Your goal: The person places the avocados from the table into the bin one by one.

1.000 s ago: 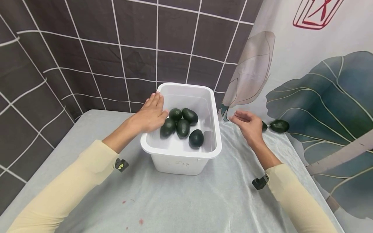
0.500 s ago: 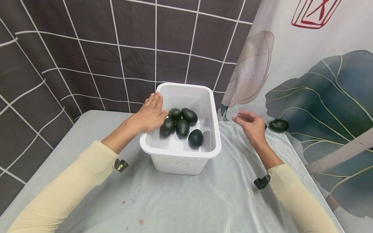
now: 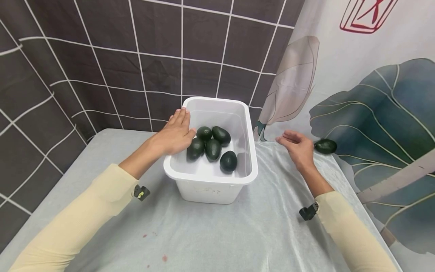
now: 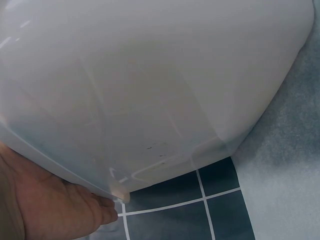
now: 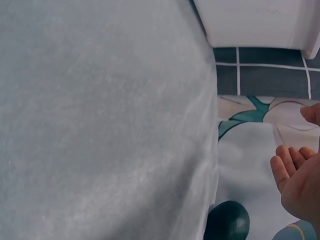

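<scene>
A white plastic tub stands on the table with several dark green avocados on its floor. My left hand rests flat on the tub's left rim, its fingers straight. From below, the left wrist view shows that hand against the tub's outer wall. Right of the tub, my right hand is held over the cloth with fingers loosely bent and nothing in it. Just beyond it lies a single avocado. The right wrist view also has an avocado near the hand.
A pale grey cloth covers the table, wrinkled on the right side. Behind hangs a dark curtain with white grid lines. A white curtain with large printed leaves borders the table's right edge.
My right hand has moved slightly to the right, toward the avocado at the table's edge. It now covers another avocado that partly showed beside it. The left hand and tub stay put.
</scene>
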`<state>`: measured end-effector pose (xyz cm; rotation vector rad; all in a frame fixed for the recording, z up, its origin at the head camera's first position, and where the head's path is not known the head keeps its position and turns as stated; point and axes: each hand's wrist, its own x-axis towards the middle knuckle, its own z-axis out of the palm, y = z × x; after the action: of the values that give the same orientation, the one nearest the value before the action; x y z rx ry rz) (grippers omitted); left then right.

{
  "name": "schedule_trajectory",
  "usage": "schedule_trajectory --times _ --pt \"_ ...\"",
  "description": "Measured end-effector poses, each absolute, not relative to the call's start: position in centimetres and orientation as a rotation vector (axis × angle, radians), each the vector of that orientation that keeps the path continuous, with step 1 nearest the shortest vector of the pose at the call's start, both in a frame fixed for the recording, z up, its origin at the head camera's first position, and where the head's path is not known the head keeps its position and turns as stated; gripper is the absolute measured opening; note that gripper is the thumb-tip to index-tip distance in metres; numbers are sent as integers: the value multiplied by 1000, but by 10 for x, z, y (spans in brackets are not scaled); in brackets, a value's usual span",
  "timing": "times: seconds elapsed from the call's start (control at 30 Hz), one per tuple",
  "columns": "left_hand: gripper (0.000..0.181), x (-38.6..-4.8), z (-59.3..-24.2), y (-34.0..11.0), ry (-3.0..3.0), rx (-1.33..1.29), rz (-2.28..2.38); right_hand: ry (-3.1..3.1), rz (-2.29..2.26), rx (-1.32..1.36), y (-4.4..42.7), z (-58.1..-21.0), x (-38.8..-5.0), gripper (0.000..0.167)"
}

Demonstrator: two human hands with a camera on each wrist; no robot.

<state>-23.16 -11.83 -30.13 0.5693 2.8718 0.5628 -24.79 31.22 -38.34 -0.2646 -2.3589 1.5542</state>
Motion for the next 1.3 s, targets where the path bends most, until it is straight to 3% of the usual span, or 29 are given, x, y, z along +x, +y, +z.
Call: schedule_trajectory --times 1.3 --pt "78 -232 -302 -117 2884 563 553 -2374 1401 -520 360 -398 -259 67"
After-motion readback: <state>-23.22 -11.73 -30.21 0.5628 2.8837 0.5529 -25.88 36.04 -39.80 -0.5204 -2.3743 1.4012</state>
